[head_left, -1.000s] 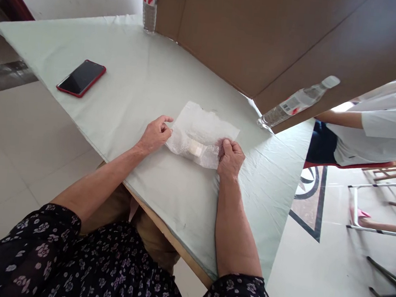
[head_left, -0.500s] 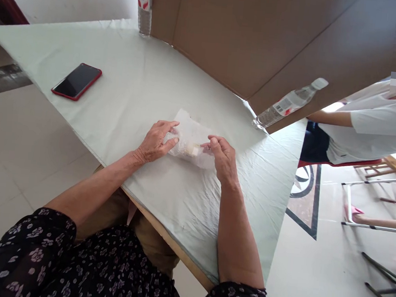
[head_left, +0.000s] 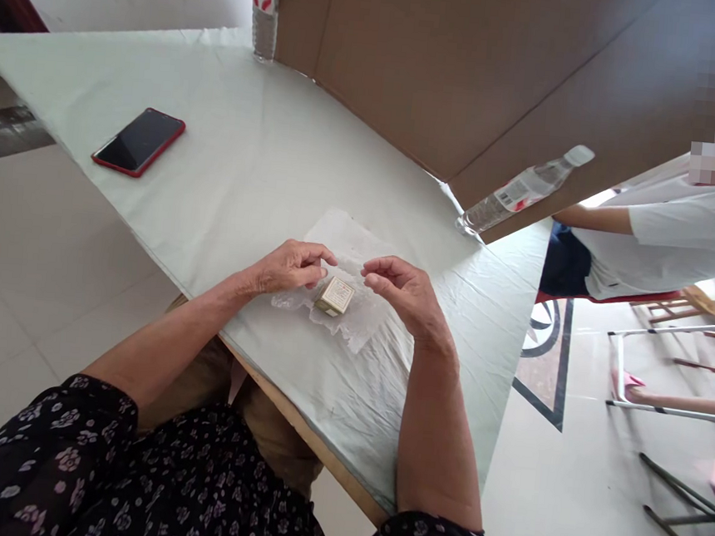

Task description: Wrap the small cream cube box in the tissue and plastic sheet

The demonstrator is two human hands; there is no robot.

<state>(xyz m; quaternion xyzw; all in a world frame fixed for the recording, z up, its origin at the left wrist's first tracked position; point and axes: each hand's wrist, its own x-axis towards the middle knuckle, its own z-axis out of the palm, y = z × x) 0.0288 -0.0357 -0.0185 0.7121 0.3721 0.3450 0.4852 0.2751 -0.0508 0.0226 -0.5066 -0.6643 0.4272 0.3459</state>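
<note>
A small box (head_left: 335, 297) with printed labels and gold-coloured sides sits on an unfolded sheet of bubble wrap (head_left: 362, 323) on the table. Just to the box's left is my left hand (head_left: 295, 267), its thumb and fingers apart, with the thumb close to the box's upper left corner. Over the right part of the wrap hovers my right hand (head_left: 402, 293), fingers spread and curved, holding nothing. Whether the left fingertips touch the wrap I cannot tell.
A phone in a red case (head_left: 139, 142) lies at the left of the cloth-covered table (head_left: 226, 198). A brown cardboard panel (head_left: 412, 73) stands behind, with one water bottle (head_left: 265, 14) at its left and another bottle (head_left: 520, 195) at its right. A person in white (head_left: 691, 239) sits at the right.
The bubble wrap has been opened out, and the box, covered before, now shows. Both hands have loosened from the wrap; the fingers of my right hand have spread.
</note>
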